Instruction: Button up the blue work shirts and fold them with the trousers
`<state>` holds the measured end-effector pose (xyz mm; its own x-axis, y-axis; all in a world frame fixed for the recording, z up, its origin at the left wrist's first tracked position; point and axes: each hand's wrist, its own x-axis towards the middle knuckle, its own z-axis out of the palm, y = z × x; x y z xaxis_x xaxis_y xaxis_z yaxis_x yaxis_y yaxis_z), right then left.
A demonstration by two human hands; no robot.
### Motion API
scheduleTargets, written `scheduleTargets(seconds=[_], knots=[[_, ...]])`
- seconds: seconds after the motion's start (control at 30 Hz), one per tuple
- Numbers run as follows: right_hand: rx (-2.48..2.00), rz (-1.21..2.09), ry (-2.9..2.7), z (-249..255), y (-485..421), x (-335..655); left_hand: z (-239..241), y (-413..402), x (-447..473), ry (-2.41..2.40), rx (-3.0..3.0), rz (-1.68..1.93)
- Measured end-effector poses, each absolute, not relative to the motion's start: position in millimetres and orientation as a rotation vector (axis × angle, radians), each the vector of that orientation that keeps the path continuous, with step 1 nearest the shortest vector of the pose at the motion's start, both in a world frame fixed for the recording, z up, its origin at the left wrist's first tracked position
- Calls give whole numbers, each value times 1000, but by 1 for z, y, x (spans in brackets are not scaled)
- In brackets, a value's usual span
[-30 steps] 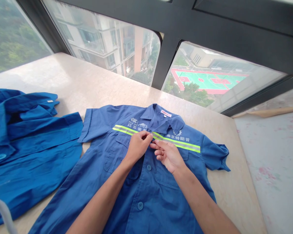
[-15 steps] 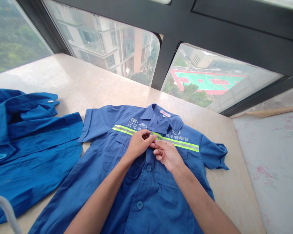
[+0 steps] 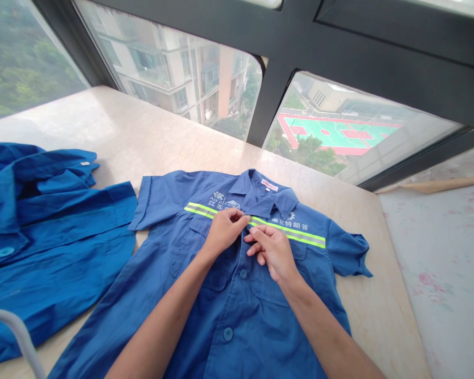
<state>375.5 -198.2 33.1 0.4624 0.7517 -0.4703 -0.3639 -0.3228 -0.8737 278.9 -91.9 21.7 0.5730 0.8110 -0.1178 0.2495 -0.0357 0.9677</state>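
A blue short-sleeved work shirt (image 3: 189, 310) lies front up, collar away from me, with a yellow-and-grey reflective stripe (image 3: 296, 231) across the chest. My left hand (image 3: 226, 231) pinches the shirt's front edge at the stripe, just below the collar. Close to its right, my right hand (image 3: 274, 252) hovers over the front opening, fingers loosely bent and apart, with nothing visible in them. Two buttons show further down the front, an upper button (image 3: 243, 273) and a lower button (image 3: 228, 333). Whatever lies under my left fingertips is hidden.
Another blue garment (image 3: 63, 252) lies crumpled at the left on the pale tabletop (image 3: 150, 137). A white curved tube (image 3: 18, 329) pokes in at the lower left. Dark window frames (image 3: 256, 123) border the far edge; a flower-patterned surface (image 3: 446, 263) is at the right.
My right hand has drawn slightly away from my left, and its fingers have loosened. The left hand keeps its pinch at the stripe. The view has shifted slightly.
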Motion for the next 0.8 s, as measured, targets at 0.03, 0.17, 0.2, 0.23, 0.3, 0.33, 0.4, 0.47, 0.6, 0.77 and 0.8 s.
scheduleTargets(seconds=[0.03, 0.17, 0.2, 0.23, 0.3, 0.33, 0.4, 0.47, 0.6, 0.77, 0.8], knots=[[-1562, 1145, -420, 33, -199, 377, 21, -91, 278, 893, 1605, 565], [-1792, 902, -713, 33, -202, 389, 16, -89, 276, 839, 1654, 563], [-1847, 779, -795, 32, -203, 394, 14, -90, 276, 835, 1648, 570], [-1890, 634, -885, 31, -204, 398, 12, -90, 276, 834, 1644, 577], [-1924, 330, -1094, 25, -204, 408, 9, -92, 275, 836, 1691, 595], [-1926, 208, -1205, 20, -204, 413, 8, -93, 275, 842, 1756, 607], [-1947, 61, -1387, 9, -203, 423, 5, -96, 275, 860, 1951, 646], [-2011, 1, -1505, -3, -203, 430, 3, -100, 275, 865, 2179, 685], [-2146, -76, -1638, -17, -203, 436, 0, -104, 276, 885, 2555, 693], [-2202, -133, -1696, -16, -202, 437, -3, -106, 279, 916, 2763, 619], [-2201, -134, -1697, -16, -202, 438, -3, -106, 280, 929, 2772, 612]])
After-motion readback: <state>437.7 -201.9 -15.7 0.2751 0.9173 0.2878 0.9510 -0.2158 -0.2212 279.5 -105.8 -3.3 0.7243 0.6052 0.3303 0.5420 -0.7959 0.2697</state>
